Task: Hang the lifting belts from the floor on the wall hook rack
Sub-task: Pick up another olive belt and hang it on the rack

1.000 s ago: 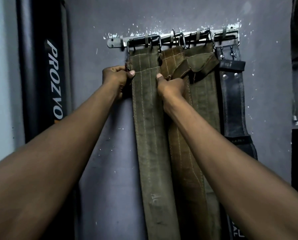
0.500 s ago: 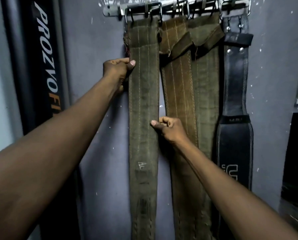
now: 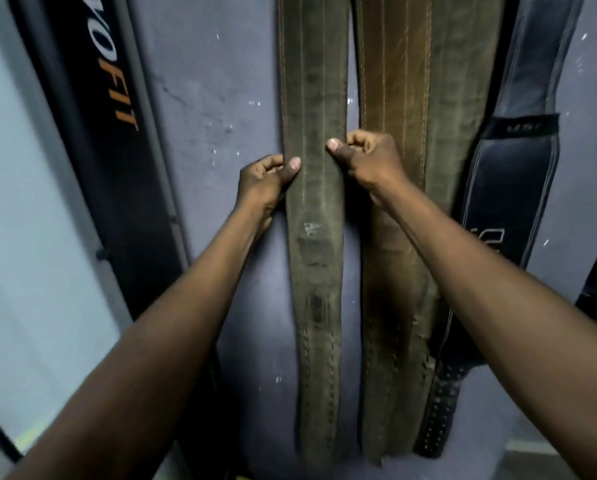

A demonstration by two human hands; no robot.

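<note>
Hands frame the olive-green stitched canvas lifting belt (image 3: 312, 202) from both sides: the left hand (image 3: 265, 181) pinches its 9 o'clock edge, thumb on the face and fingers curled behind, while the right hand (image 3: 366, 161) grasps the 3 o'clock edge the same way, slightly higher. This paired grip looks meant to square the strap and press it flat against the grey-blue painted wall (image 3: 214, 116) so it falls plumb. The belt hangs vertically, running out of view at 12 o'clock, where the hook rack cannot be seen. Just beside it at 3 o'clock hangs a brown leather stitched belt (image 3: 404, 81), and further that way a black padded belt with white lettering (image 3: 511, 168), both apparently hung. A black upright pad with orange lettering (image 3: 92, 109) stands at 9 o'clock.
</note>
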